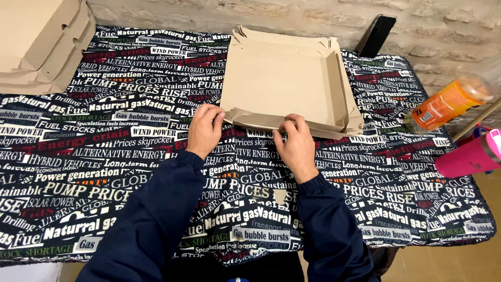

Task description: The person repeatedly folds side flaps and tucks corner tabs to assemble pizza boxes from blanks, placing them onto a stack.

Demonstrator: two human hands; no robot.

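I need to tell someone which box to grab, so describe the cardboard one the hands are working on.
Start at the table covered in a black cloth printed with headlines. Near its far middle lies a shallow, open, tan cardboard box, with the left hand and right hand pressing on its near flap. Unlike the closed boxes stacked at the far left corner, it lies alone, open and half-folded.

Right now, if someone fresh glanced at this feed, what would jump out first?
Probably the flat cardboard box at the table's centre back, with the left hand and right hand both pressing on its near folded flap. Next, the busy newsprint-patterned tablecloth, then the orange bottle at the right edge.
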